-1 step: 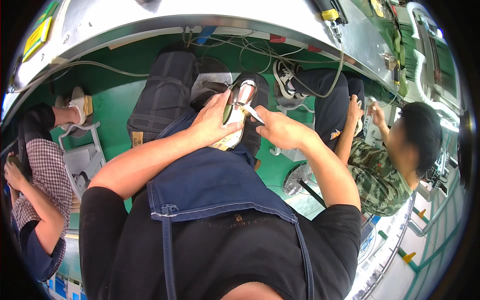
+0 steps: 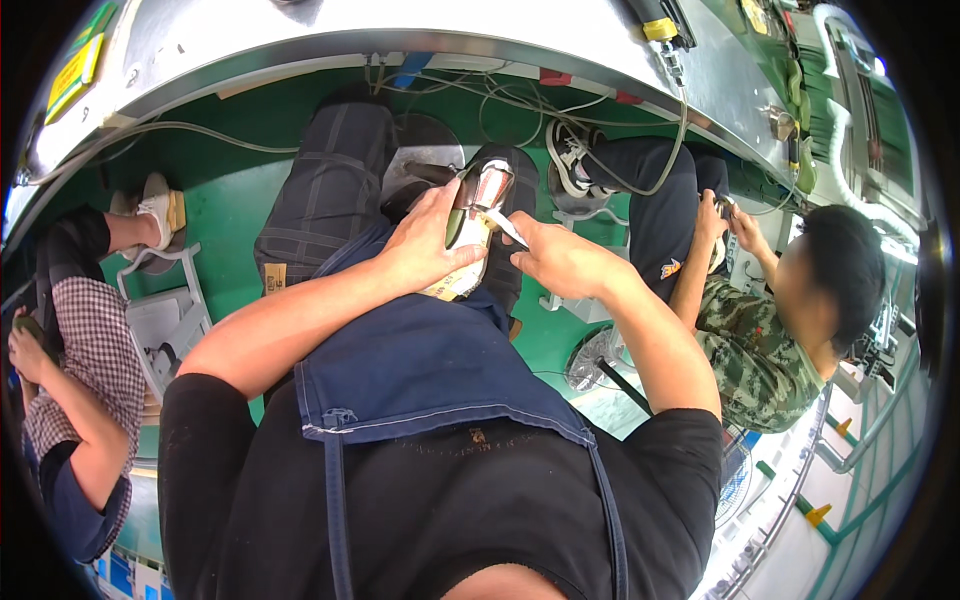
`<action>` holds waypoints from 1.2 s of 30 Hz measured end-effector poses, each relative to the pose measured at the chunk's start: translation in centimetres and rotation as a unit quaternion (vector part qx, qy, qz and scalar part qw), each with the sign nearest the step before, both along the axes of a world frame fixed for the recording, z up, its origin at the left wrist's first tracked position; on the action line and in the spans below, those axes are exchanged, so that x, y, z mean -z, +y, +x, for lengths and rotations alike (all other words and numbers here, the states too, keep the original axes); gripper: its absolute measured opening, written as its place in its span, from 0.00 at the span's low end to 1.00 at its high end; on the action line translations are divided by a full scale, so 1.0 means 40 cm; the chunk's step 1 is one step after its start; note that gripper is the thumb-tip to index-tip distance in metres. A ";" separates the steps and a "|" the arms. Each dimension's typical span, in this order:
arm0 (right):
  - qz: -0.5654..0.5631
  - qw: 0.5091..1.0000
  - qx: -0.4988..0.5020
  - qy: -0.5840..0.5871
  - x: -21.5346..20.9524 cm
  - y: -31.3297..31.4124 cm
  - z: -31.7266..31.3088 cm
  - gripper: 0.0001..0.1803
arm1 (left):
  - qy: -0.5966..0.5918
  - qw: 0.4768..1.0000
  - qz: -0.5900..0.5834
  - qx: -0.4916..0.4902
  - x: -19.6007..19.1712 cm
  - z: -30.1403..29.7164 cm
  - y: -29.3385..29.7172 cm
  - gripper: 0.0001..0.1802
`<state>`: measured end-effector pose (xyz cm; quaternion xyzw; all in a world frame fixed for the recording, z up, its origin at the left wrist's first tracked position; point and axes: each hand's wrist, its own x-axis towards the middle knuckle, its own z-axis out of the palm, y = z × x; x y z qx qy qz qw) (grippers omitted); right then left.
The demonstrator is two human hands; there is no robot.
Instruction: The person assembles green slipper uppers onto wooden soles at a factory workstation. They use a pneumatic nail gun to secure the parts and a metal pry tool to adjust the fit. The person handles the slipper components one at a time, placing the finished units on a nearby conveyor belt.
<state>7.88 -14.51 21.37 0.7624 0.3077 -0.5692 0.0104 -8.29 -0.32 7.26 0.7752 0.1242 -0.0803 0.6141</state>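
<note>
Across my right thigh lies a shoe in the making (image 2: 465, 262), with a brown patch edged in white at its far end, dark olive on the left and a pale yellowish surface toward me. My left hand (image 2: 425, 240) is closed around its left side, thumb over the pale surface. In my right hand (image 2: 565, 258) is a small tool with a pale, narrow flat end (image 2: 506, 228). That end rests against or just over the shoe's right side; I cannot tell which. The grip end is hidden by my fingers.
A metal workbench (image 2: 330, 35) curves across the far side, with cables (image 2: 510, 105) beneath. At right sits a co-worker (image 2: 770, 310) in camouflage, holding something small. Another co-worker (image 2: 95, 330) in checks sits at left beside a grey stool (image 2: 170, 310). A small fan (image 2: 595, 358) stands right.
My hands, the shoe and the tool look the same. The right co-worker's farther hand has come down and left, close to the other hand.
</note>
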 end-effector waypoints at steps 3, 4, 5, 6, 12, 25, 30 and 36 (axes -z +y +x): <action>0.006 1.000 -0.020 -0.006 0.006 0.002 0.003 0.20 | 0.006 1.000 -0.016 -0.003 0.002 0.006 0.006 0.60; 0.000 1.000 -0.026 -0.006 0.007 0.007 0.005 0.20 | 0.006 1.000 -0.017 -0.002 0.006 0.007 0.007 0.60; 0.002 0.999 -0.035 -0.006 0.009 0.010 0.009 0.19 | 0.006 1.000 -0.017 -0.001 0.010 0.009 0.008 0.60; 0.004 0.999 -0.043 -0.006 0.012 0.012 0.014 0.19 | 0.005 1.000 -0.018 -0.001 0.014 0.011 0.009 0.59; 0.013 0.997 -0.081 0.003 0.025 0.014 0.047 0.18 | -0.010 0.999 -0.031 -0.033 0.010 0.025 0.009 0.53; 0.015 0.990 -0.141 -0.004 0.041 0.015 0.075 0.18 | -0.003 0.999 -0.044 -0.018 0.039 0.031 0.017 0.53; -0.022 0.986 -0.155 -0.051 0.015 0.038 0.047 0.18 | 0.004 0.998 -0.053 -0.025 0.037 0.020 0.010 0.52; 0.023 0.974 -0.195 -0.112 0.054 -0.007 0.012 0.17 | 0.171 0.832 -0.505 -0.156 0.075 0.040 0.011 0.33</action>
